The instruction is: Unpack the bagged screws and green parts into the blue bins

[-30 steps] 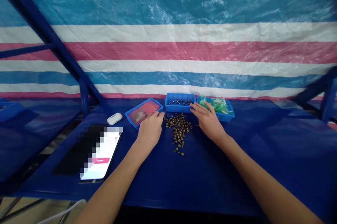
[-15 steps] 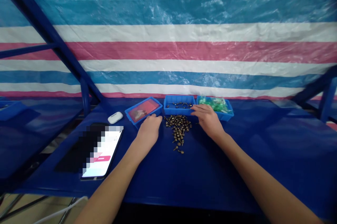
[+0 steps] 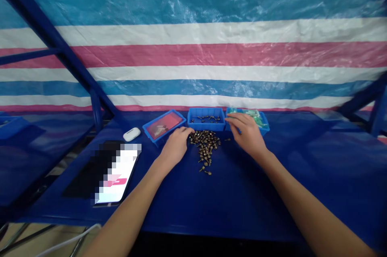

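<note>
A pile of small brass-coloured screw-like pieces (image 3: pixel 206 144) lies on the blue table (image 3: pixel 229 204). My left hand (image 3: pixel 177 143) rests at the pile's left edge, its fingers bent together; whether a piece is between the fingertips is too small to tell. Behind the pile, the middle blue bin (image 3: pixel 206 127) holds several such pieces. My right hand (image 3: pixel 246 133) hovers in front of the right blue bin (image 3: pixel 265 131), thumb and fingers apart, with nothing visible between them. One loose piece (image 3: pixel 227 139) lies just left of it, below the fingertips.
At the left stands a tilted blue bin (image 3: pixel 155 141) with a red-pink sheet and small pale parts. Beside it are a white case (image 3: pixel 132 134) and a lit phone (image 3: pixel 121 176) on a dark item. A striped sheet (image 3: pixel 193 53) hangs behind.
My left hand has moved right to the pile's edge. My right hand has shifted right, away from the middle bin, and its fingers have spread.
</note>
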{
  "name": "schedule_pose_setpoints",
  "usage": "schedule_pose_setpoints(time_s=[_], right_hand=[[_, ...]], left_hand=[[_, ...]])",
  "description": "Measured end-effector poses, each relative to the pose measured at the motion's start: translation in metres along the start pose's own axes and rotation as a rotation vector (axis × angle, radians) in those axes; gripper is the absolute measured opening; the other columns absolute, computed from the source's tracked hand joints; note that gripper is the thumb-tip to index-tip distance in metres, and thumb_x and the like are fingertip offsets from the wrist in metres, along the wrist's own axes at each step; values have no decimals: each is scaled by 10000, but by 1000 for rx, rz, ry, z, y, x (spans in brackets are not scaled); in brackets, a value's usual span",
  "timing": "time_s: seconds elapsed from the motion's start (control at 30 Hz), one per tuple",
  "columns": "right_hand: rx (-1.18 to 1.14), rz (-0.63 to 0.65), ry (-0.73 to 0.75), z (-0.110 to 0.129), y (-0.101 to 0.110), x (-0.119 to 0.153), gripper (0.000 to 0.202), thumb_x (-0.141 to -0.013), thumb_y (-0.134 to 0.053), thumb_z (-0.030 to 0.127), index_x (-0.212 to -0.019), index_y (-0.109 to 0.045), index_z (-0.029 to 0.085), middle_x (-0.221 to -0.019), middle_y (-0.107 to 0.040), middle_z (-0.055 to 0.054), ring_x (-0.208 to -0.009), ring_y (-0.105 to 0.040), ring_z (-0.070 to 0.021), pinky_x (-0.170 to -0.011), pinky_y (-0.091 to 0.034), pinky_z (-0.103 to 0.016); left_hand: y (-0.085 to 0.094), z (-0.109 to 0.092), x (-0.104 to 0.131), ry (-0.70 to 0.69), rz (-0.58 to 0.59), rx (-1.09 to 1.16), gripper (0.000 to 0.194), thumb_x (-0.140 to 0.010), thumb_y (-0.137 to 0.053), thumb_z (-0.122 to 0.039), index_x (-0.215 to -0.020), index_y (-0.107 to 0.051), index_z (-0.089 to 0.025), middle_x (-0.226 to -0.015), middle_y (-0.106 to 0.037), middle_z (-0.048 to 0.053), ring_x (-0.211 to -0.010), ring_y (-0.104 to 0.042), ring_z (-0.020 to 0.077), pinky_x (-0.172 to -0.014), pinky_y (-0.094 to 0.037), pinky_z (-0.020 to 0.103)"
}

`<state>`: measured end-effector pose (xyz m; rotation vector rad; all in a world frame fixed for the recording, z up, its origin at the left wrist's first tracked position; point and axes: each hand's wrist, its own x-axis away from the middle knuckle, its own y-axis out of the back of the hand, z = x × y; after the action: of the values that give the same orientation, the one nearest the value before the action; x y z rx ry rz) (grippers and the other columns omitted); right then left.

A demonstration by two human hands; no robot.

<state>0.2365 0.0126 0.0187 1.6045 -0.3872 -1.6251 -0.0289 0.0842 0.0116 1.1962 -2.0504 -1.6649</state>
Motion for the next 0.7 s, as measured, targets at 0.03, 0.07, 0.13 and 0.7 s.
schedule_pose_setpoints(time_s=[0.03, 0.07, 0.13, 0.7], right_hand=[[34, -12, -32, -3, 4, -1, 269, -932, -472, 167, -1110, -671, 201, -1166, -663, -77, -1100, -573, -244, -972, -437, -433], [75, -19, -68, -7, 8, -1, 259, -936, -476, 193, -1103, -674, 200, -1147, -664, -84, -1082, -575, -253, -956, -443, -436], [169, -9, -151, -15, 18, -1, 250, -941, -492, 272, -1075, -685, 187, -1103, -661, -110, -1052, -579, -275, -926, -453, -444], [111, 453, -223, -38, 43, 2, 359, -878, -579, 326, -1213, -574, 198, -852, -695, -45, -791, -652, -226, -689, -469, -307]], left_hand=[[-3, 1, 0, -7, 9, -12, 415, -869, -408, 5, -1158, -619, -206, -1138, -645, 59, -1047, -590, 216, -962, -467, 367], [-5, 0, 0, -15, 15, -19, 411, -871, -407, 2, -1154, -624, -201, -1138, -650, 57, -1044, -585, 222, -959, -468, 374], [-9, -1, 0, -28, 19, -12, 413, -875, -401, 3, -1158, -628, -195, -1154, -654, 51, -1045, -579, 223, -957, -470, 378], [33, 8, -3, 154, -145, -321, 221, -921, -532, -262, -1090, -651, -184, -1030, -648, 97, -1040, -557, 259, -936, -451, 388]])
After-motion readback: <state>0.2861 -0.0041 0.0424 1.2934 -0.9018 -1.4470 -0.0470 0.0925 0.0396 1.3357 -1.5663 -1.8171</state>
